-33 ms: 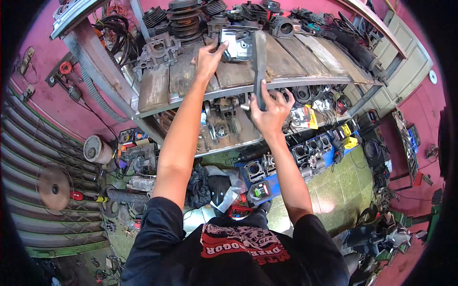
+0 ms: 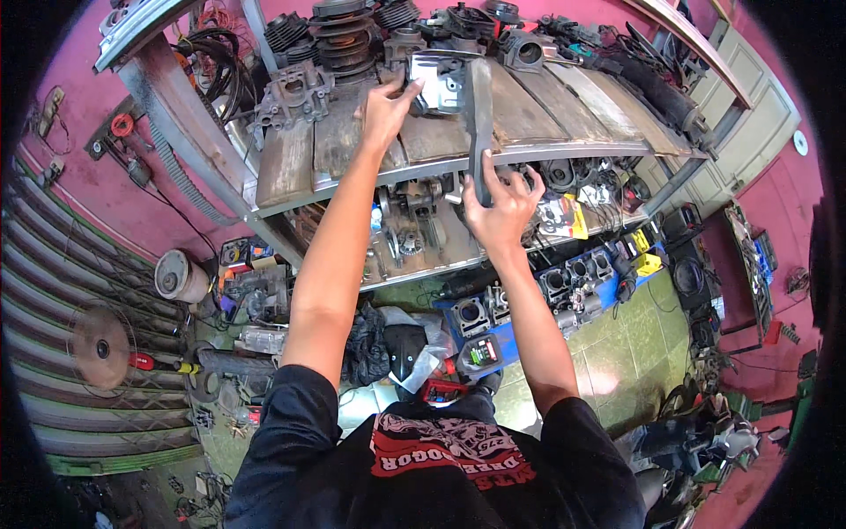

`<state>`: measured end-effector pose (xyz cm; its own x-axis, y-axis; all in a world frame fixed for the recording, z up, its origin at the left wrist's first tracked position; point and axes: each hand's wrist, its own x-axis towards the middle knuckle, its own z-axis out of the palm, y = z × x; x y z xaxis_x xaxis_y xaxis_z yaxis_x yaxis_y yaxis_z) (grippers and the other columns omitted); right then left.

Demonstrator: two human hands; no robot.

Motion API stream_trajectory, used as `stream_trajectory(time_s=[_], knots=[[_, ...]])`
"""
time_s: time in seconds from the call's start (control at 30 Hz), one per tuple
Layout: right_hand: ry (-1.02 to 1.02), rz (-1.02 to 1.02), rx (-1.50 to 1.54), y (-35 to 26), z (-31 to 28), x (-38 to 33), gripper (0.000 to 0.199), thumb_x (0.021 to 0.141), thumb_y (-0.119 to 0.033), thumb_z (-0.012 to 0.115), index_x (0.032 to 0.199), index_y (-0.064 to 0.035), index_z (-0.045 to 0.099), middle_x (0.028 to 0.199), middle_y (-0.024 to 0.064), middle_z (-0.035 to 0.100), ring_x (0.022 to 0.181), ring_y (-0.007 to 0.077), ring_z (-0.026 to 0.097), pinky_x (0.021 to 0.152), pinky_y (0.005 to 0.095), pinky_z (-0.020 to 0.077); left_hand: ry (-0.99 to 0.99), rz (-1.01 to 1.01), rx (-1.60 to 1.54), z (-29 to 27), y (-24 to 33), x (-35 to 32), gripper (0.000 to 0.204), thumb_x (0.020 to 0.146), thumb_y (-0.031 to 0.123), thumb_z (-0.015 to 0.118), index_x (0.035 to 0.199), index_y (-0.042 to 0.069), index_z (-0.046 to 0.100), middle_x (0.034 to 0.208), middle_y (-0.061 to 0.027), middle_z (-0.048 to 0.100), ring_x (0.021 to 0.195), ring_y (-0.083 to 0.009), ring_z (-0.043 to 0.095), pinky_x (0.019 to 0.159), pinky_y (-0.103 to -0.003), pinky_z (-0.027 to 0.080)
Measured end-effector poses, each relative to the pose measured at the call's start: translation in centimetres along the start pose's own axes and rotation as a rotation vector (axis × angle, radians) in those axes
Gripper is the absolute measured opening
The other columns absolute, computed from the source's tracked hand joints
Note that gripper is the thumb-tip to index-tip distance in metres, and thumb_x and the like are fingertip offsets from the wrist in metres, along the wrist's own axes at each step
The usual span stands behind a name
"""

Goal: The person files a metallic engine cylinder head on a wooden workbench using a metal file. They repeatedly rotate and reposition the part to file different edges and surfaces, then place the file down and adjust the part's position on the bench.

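On the wooden bench top, a shiny metal engine part (image 2: 443, 89) with holes and recesses is gripped along its left side by my left hand (image 2: 386, 113). Against or just beside the part's right side stands a long flat grey metal bar (image 2: 480, 110), which reaches down past the bench's front edge. Its lower end is pinched between thumb and fingers of my right hand (image 2: 504, 210); the other fingers of that hand are spread. Whether the bar touches the part cannot be made out.
Behind the part stand stacked finned cylinders (image 2: 342, 40) and an engine casing (image 2: 295, 93). A lower shelf (image 2: 441, 247) carries loose parts. Cylinder blocks lie on a blue mat (image 2: 507, 339) on the floor. A fan (image 2: 103, 348) stands at the left.
The shiny engine part has tilted slightly and its reflection differs. The grey bar's upper end sits a touch lower. My arms are nearly unmoved.
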<state>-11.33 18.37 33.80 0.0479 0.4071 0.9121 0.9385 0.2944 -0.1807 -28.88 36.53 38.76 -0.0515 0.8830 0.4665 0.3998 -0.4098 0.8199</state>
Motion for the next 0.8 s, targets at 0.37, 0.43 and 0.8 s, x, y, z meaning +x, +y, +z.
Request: stream_trajectory(time_s=[0.37, 0.43, 0.8], knots=[[-0.031, -0.015, 0.033, -0.5, -1.1, -2.5, 0.05, 0.078, -0.019, 0.078, 0.125, -0.0028, 0.072, 0.064, 0.008, 0.069, 0.078, 0.0205, 0.066, 0.105, 0.0515, 0.0373, 0.022, 0.183, -0.149, -0.5, -1.2, -1.0, 0.071, 0.068, 0.053, 0.09, 0.125, 0.013, 0.074, 0.118, -0.016, 0.074, 0.113, -0.0275, 0.068, 0.104, -0.045, 0.046], [-0.05, -0.009, 0.03, -0.5, -1.5, -2.6, 0.049, 0.078, -0.016, 0.08, 0.124, -0.0025, 0.072, 0.071, 0.0068, 0.072, 0.081, 0.0211, 0.066, 0.105, 0.0503, 0.0383, 0.005, 0.22, -0.165, -0.7, -0.9, -1.3, 0.073, 0.07, 0.038, 0.093, 0.13, 0.004, 0.069, 0.119, -0.0141, 0.074, 0.109, -0.0201, 0.067, 0.1, -0.036, 0.048], [-0.056, -0.046, 0.084, -1.2, -1.6, -4.7, 0.053, 0.076, -0.017, 0.08, 0.125, -0.0015, 0.071, 0.066, 0.0077, 0.068, 0.079, 0.0213, 0.066, 0.105, 0.0534, 0.0377, -0.031, 0.178, -0.064, -2.9, -1.6, -1.8, 0.069, 0.061, 0.035, 0.099, 0.11, -0.005, 0.073, 0.106, -0.0157, 0.074, 0.103, -0.023, 0.068, 0.096, -0.036, 0.052]])
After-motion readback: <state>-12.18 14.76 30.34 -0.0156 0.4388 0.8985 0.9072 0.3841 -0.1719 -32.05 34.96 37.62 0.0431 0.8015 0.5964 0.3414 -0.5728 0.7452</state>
